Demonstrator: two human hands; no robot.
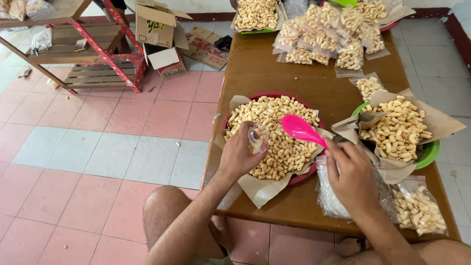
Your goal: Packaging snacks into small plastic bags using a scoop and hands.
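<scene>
Scooping now: right hand grips the pink scoop over the red tray's snacks, left hand pinches a clear bag beside it; hold that mouth wide, tip slowly.

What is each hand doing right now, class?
Left hand: closed on a small clear bag.
Right hand: closed on a pink scoop.
</scene>
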